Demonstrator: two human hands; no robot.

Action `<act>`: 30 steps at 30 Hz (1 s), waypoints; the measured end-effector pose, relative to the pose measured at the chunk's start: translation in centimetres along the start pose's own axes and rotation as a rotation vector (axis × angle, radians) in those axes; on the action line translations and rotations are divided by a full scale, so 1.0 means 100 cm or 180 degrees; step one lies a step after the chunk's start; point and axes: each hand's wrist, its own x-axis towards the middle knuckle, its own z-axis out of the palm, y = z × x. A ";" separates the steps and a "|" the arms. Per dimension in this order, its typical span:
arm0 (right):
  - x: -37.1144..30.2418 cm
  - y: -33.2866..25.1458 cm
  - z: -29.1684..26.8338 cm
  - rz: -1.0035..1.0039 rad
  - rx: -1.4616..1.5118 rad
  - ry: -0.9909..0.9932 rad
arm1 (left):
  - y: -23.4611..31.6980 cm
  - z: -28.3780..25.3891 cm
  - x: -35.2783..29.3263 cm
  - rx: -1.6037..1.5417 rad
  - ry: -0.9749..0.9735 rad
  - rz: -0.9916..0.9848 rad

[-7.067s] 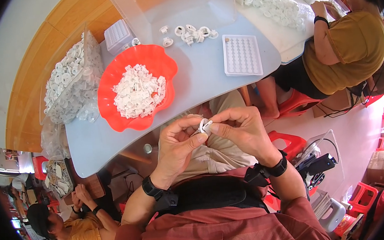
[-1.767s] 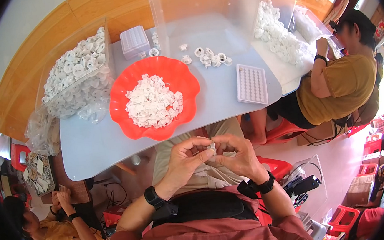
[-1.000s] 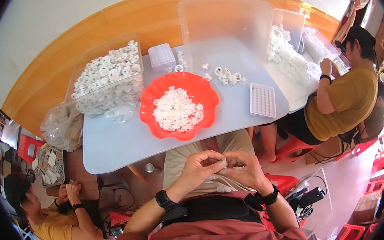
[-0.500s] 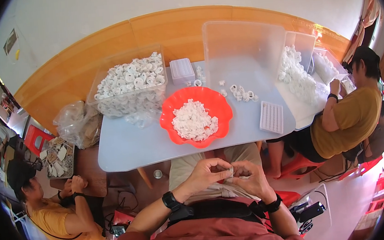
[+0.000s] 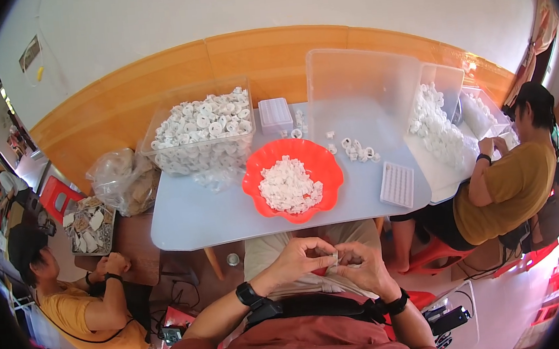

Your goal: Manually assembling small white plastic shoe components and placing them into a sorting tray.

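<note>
Over my lap, just off the table's front edge, my left hand [image 5: 299, 258] and my right hand [image 5: 365, 268] meet with their fingers pinched together. A small white plastic part [image 5: 333, 257] shows between the fingertips, mostly covered, so its exact shape cannot be made out. Both hands appear to grip it. Beyond them stands a red bowl [image 5: 334, 189] with a wavy rim, holding a heap of small white plastic pieces [image 5: 288, 185].
On the pale blue table [image 5: 191, 230] stand a clear bin [image 5: 157, 146] of white ring-shaped parts, a white case [image 5: 275, 115], loose rings [image 5: 357, 151], a slotted tray [image 5: 397, 185] and an upright translucent lid [image 5: 362, 94]. Co-workers sit left [image 5: 86, 318] and right [image 5: 515, 174].
The view has shifted, so the table and bowl sit slightly lower in it. My hands stay together over my lap, with the fingers slightly rearranged around the small white part.
</note>
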 end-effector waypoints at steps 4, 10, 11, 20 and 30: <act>0.001 -0.008 -0.001 -0.0067 -0.0184 -0.0053 | 0.003 -0.003 -0.001 -0.0039 -0.0056 0.0042; 0.006 -0.012 0.000 -0.0077 -0.0224 -0.0120 | 0.006 -0.010 0.000 0.0050 -0.0138 0.0100; 0.007 -0.012 0.001 -0.0059 -0.0188 -0.0128 | 0.007 -0.010 0.000 0.0061 -0.0158 0.0118; 0.009 -0.030 0.001 -0.0191 -0.0156 -0.0161 | 0.024 -0.013 -0.006 -0.0075 -0.0124 0.0202; -0.011 -0.031 -0.012 -0.0273 0.0175 0.0177 | 0.108 -0.080 -0.015 0.0599 0.1430 0.1063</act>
